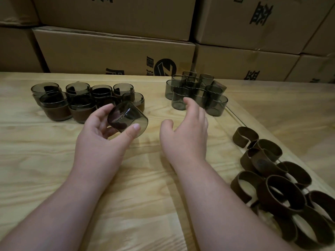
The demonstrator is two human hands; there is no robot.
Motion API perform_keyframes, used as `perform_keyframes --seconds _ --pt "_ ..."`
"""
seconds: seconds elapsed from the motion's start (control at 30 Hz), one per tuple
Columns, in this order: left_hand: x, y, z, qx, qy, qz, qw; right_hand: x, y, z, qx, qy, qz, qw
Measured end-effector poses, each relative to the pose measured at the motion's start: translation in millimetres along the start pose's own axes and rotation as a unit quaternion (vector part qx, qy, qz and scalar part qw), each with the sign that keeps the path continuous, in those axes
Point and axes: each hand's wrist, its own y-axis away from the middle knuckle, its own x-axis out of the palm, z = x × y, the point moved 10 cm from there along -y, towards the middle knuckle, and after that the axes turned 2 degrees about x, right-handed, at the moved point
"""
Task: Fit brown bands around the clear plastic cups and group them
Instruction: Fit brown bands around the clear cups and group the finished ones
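Note:
My left hand (101, 131) grips a clear smoky plastic cup (127, 119), tilted on its side above the wooden table, with no band on it. My right hand (186, 129) hovers open and empty, its fingers stretched toward a cluster of bare cups (195, 92) at the back middle. A group of cups wearing brown bands (81, 100) stands at the back left. Several loose brown bands (277, 185) lie in a pile at the right.
Stacked cardboard boxes (116, 51) form a wall right behind the wooden table (145, 196). A seam in the tabletop (237, 122) runs diagonally past the bare cups toward the bands.

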Motion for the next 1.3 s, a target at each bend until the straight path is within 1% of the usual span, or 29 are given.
perform_keyframes --seconds 0.07,0.13,0.2,0.27,0.33,0.43,0.5,0.6,0.7,0.8,0.9,1.07,1.2,1.3 --pt "0 0 -1 0.002 -0.002 0.002 1.000 -3 1 2 -0.012 -0.003 -0.014 1.000" --pt "1 0 0 0.003 -0.002 0.003 1.000 -1 -1 -6 0.015 0.040 -0.007 0.999" --pt "0 0 1 0.005 0.001 0.002 1.000 10 -2 -21 0.061 0.092 0.055 0.992" --pt "0 -2 3 0.010 -0.001 0.004 1.000 20 -1 -29 0.075 0.087 0.107 0.988" --pt "1 -3 4 0.022 -0.014 0.010 1.000 23 -2 -28 0.055 0.054 0.108 0.991" --pt "6 -5 6 0.033 -0.064 0.033 0.997 22 -3 -21 0.035 0.002 0.088 0.996" --pt "11 -4 8 0.035 -0.101 0.057 0.993 21 -2 -16 0.034 -0.079 0.078 0.993" --pt "21 0 9 0.036 -0.138 0.098 0.985 15 4 -1 0.004 -0.207 0.064 0.976" --pt "28 3 7 0.047 -0.181 0.126 0.974 6 12 16 -0.054 -0.244 0.041 0.967" --pt "31 5 4 0.050 -0.195 0.139 0.970 1 16 25 -0.094 -0.264 0.029 0.960" --pt "33 7 -2 0.063 -0.164 0.142 0.974 -3 18 30 -0.110 -0.277 0.026 0.954" --pt "25 9 -15 0.106 -0.102 0.101 0.984 -1 22 37 -0.132 -0.280 0.038 0.950" --pt "23 11 -16 0.080 0.005 0.103 0.991 2 23 40 -0.163 -0.270 0.049 0.948" --pt "15 9 -18 0.076 0.043 0.075 0.993 6 24 43 -0.173 -0.270 0.061 0.945"
